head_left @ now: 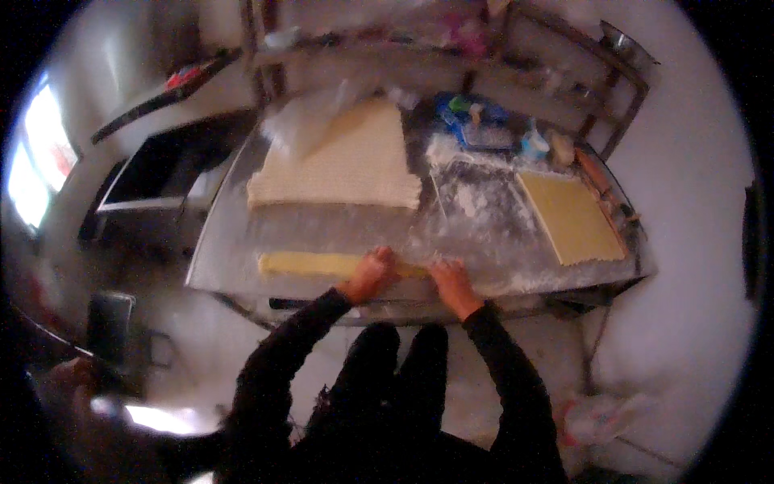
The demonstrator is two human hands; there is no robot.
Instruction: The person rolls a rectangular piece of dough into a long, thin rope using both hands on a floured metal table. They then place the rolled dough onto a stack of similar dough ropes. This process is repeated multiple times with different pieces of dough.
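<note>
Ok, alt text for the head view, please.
A person's left hand and right hand are on a yellow strip along the near edge of the table; beyond lie a large pale sheet, left, white powder, and a smaller yellow sheet, right.

Dimly lit, with glare from a window (36, 149) at far left; grainy, softly blurred throughout, bent toward a black, rounded rim.

Pale wall (693, 242), bright window (44, 153) at left

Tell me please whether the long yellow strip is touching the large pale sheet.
Apart. The head view shows grey tabletop between the yellow strip and the near edge of the pale sheet.
</note>
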